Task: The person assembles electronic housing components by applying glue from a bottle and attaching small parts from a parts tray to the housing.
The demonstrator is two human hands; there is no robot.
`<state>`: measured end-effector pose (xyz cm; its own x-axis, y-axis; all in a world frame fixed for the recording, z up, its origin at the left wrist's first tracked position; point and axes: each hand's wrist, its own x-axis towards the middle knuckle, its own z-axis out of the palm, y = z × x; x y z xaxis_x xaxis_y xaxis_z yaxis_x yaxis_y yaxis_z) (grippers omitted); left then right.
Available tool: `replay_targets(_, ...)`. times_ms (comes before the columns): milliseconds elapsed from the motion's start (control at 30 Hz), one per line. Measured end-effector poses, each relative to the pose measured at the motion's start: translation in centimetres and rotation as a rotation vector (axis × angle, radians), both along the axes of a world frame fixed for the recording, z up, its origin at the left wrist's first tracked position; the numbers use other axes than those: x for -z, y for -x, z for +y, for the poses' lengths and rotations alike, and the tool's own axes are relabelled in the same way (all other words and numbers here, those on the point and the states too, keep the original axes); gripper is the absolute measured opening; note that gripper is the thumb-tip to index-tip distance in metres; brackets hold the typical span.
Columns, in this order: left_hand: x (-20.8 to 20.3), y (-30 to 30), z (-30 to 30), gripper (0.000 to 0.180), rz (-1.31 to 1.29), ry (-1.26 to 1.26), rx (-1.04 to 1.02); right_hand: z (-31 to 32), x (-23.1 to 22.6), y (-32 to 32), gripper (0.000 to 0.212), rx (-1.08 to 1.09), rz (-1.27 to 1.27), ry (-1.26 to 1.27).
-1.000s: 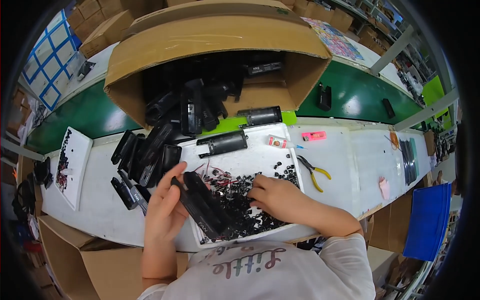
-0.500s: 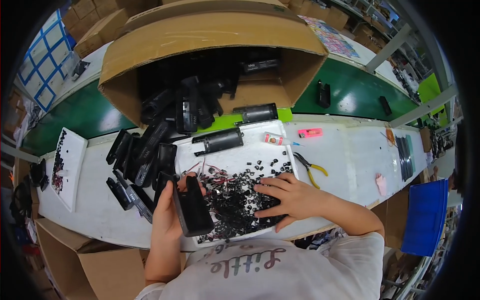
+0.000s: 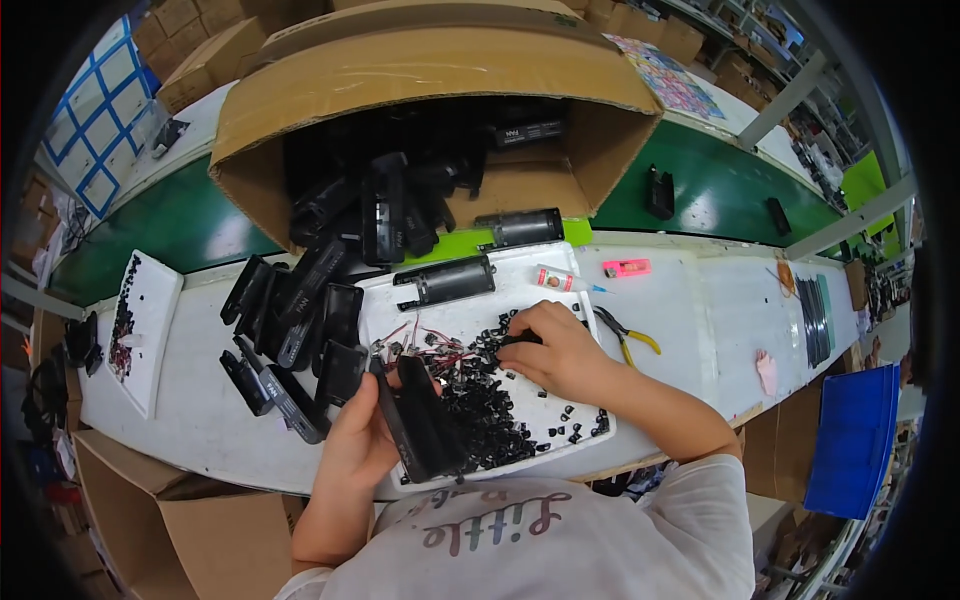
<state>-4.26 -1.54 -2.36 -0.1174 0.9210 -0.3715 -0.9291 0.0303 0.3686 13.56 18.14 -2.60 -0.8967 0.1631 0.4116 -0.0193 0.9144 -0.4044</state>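
My left hand (image 3: pixel 360 440) grips a black plastic housing (image 3: pixel 425 430), long and trough-shaped, tilted over the near left part of a white foam tray (image 3: pixel 535 415). Bent fingers of my right hand (image 3: pixel 555 350) press together over small black plastic parts (image 3: pixel 490 420) heaped in the tray; what they pinch, if anything, is hidden. Thin red and black wires (image 3: pixel 430 340) lie among the parts by the left hand. Another black housing (image 3: pixel 445 282) rests across the tray's far end.
A large cardboard box (image 3: pixel 440 75) full of black housings opens toward me. More housings (image 3: pixel 300 320) pile up left of the tray. Glue bottle (image 3: pixel 560 279), pink lighter (image 3: pixel 627 268) and yellow-handled pliers (image 3: pixel 628 335) lie right. A smaller tray (image 3: pixel 150 340) stands far left.
My right hand has moved up and left over the tray, its spread fingers now drawn together. Small parts under it have shifted. The held housing has turned and moved slightly right.
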Motion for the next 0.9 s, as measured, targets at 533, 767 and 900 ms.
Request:
replay_targets(533, -1.8, -3.0, 2.2, 0.053, 0.202, -0.179, 0.078, -2.6, -3.0, 1.9, 0.018, -0.013, 0.266, 0.249)
replay_targets(767, -1.3, -3.7, 1.6, 0.050, 0.367, -0.246, 0.043, -2.9, -3.3, 1.3, 0.017, 0.012, 0.251, 0.400)
replay_targets(900, -1.4, -3.7, 1.3, 0.054, 0.480, -0.315, 0.089, -3.1, -3.9, 1.0, 0.017, 0.066, 0.216, 0.387)
